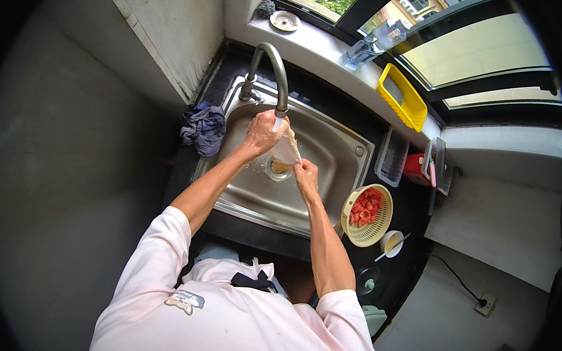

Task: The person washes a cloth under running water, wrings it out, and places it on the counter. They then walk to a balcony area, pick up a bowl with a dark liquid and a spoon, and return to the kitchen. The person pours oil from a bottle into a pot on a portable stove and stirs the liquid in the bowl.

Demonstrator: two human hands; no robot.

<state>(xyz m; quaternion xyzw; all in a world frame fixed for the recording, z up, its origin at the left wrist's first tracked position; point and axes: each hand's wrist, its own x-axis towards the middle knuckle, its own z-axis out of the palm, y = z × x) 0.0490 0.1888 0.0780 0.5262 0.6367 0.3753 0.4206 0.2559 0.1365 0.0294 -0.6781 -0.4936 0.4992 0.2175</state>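
Observation:
Water runs from the curved metal faucet (pixel 278 74) onto my left hand (pixel 263 133), which grips the upper part of a pale, thin bag or cloth (pixel 285 149). My right hand (pixel 306 173) pinches its lower right corner, so the piece is stretched between both hands. Tan residue clings along its right edge. Below it, more tan matter lies at the drain (pixel 279 168) of the stainless steel sink (pixel 329 178). Whether the piece is mesh fabric or plastic film is hard to tell.
Left of the sink lies a crumpled dark cloth (pixel 204 128). On the right are a cream colander (pixel 372 229) of cut tomatoes (pixel 366 207), a small white bowl (pixel 392 243), a clear plastic container (pixel 391 158) and a glass lid (pixel 366 282). The sill holds a yellow basket (pixel 412 116) and plastic bottles (pixel 363 52).

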